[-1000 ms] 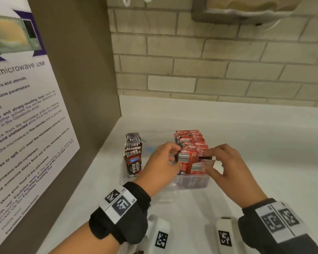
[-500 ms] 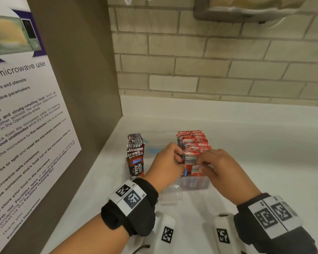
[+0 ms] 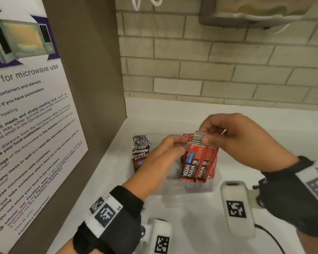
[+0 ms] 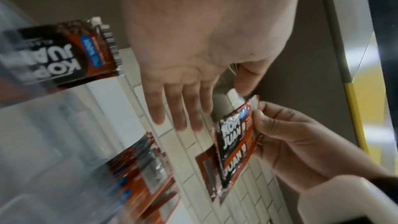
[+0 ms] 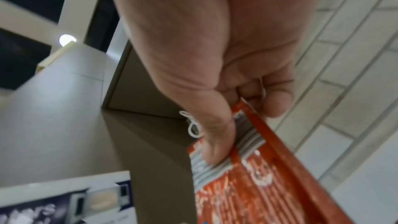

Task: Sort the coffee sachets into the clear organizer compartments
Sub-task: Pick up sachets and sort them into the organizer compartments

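Several red foil coffee sachets (image 3: 200, 162) have just come up out of the clear plastic organizer (image 3: 187, 187) on the white counter (image 3: 264, 136); half a second ago I had them seated low in its right compartment. My right hand (image 3: 233, 136) pinches their top edges, lower ends hanging above that compartment. My left hand (image 3: 165, 153), fingers straight and loose, holds nothing beside them. I judge this bundle is being squared before reseating. Dark brown sachets (image 3: 140, 153) stand in the left compartment.

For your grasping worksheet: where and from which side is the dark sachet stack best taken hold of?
Pinch the dark sachet stack at its striped top edges, coming from above. The sachets stand upright in the organizer, so only the tops stick out, and the wall panel crowds the left side.
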The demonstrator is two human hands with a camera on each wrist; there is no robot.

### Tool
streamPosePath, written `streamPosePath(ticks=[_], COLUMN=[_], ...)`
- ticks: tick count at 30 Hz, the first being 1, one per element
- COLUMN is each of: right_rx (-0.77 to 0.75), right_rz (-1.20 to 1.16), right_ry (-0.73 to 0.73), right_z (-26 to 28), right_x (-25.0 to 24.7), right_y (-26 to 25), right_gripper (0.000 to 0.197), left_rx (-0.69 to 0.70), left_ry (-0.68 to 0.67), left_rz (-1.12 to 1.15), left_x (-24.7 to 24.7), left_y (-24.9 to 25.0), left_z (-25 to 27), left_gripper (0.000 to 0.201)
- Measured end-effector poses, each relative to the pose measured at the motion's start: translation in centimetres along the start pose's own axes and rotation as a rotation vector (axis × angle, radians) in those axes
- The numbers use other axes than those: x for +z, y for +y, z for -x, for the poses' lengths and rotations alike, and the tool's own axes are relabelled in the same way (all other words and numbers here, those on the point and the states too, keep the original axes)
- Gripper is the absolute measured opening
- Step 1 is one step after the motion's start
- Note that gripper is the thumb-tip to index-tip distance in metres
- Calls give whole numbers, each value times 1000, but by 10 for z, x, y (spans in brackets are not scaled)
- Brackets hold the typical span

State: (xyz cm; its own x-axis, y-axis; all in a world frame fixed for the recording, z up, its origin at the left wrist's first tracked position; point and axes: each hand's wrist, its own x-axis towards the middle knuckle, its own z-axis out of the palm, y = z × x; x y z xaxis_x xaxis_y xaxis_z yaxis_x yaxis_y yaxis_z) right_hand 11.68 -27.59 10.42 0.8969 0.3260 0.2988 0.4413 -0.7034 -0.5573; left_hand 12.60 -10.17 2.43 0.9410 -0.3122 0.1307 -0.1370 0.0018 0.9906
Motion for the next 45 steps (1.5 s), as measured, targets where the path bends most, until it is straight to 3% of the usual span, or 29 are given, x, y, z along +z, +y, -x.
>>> streamPosePath(ticks=[2, 4, 9, 12, 15, 19, 23, 28, 33, 35, 39, 42, 45], right_rx=[-9, -21, 96, 167, 175, 140, 122, 3, -113, -129, -19, 51, 25], right_rz=[-91, -173, -469, -712, -835, -830, -805, -587, -469, -450, -696, -839, -793], right_ry=[-58, -51, 190, 126, 75, 94, 139, 313, 174, 146, 177, 243, 232], right_z=[-8, -15, -11, 5, 11, 9, 7, 1, 3, 4, 3, 3, 1], right_x=[2, 10, 49, 79, 97, 102, 101, 101, 108, 109, 110, 99, 83], right_y=[-12, -19, -13, -11, -12, -13, -16, -20, -19, -16, -20, -19, -16], right_gripper=[10, 8, 34, 48, 41, 27, 13, 17, 5, 19, 38, 31, 22], left_rx=[-66, -109, -8, 61, 71, 36, 41, 94, 119, 121, 158, 182, 187], left_ry=[-119, -161, 29, 201, 262, 257, 336, 398, 386, 402, 478, 549, 645], left_rz=[106, 225, 325, 278, 271, 360, 317, 251, 325, 329, 282, 308, 369], left_x=[-5, -8, -18, -27, -28, -27, -31, -30, -31, -34, -34, -41, -55], left_y=[4, 10, 10, 6, 4, 3, 2, 4, 9, 7, 7, 13, 14], left_z=[9, 20, 33, 36, 39, 44, 45, 43, 45, 45, 44, 45, 45], left_gripper=[41, 43, 36, 40, 38, 35, 29, 31, 28, 27, 26, 26, 24])
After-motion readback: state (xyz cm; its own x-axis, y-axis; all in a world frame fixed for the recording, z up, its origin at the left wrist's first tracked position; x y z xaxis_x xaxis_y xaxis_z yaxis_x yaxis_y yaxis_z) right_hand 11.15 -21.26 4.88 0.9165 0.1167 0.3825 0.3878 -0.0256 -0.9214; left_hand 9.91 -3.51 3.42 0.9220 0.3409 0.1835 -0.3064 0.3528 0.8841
